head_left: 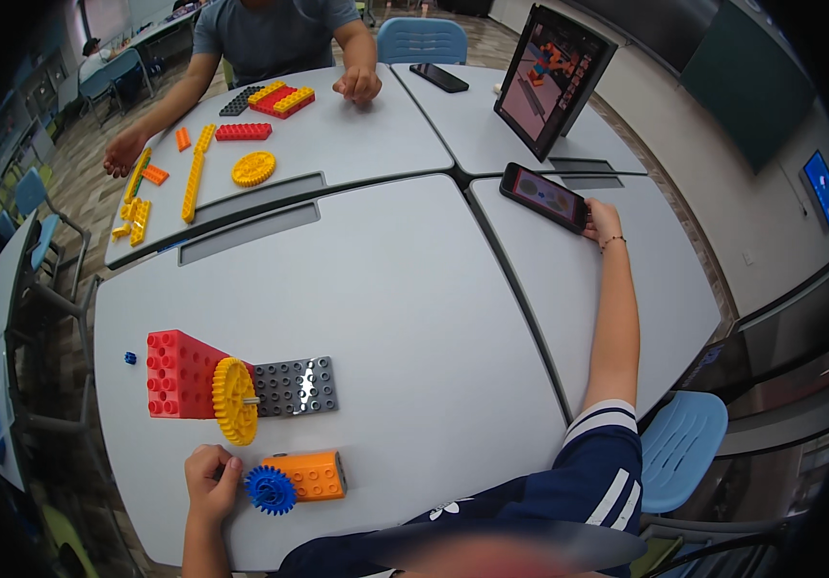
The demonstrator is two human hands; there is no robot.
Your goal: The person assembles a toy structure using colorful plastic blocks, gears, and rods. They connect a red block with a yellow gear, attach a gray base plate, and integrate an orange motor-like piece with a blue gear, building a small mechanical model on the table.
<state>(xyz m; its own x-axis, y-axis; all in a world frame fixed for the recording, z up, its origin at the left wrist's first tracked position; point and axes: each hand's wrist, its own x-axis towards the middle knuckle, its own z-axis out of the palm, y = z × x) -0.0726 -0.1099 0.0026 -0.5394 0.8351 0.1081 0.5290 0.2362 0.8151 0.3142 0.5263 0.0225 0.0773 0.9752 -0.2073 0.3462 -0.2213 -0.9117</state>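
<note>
My right hand [604, 223] reaches far out to the right and grips the near end of a black phone [545, 198] with a lit screen. Resting on the table at the lower left, my left hand [211, 481] is curled closed, and nothing shows in it. Just right of it lies an orange block [316, 477] with a blue gear [271, 490] on its end. Beyond that hand stands a red brick stack [179, 376], with a large yellow gear [236, 403] on a grey axle beside it. A dark grey studded plate [296, 387] extends to the right of the gear.
Across the table sits a person [279, 43], near yellow, red and orange bricks and a yellow gear [253, 169]. A tablet [551, 82] stands upright at the far right, with another phone [439, 78] nearby. A small blue piece [130, 357] lies near the left edge.
</note>
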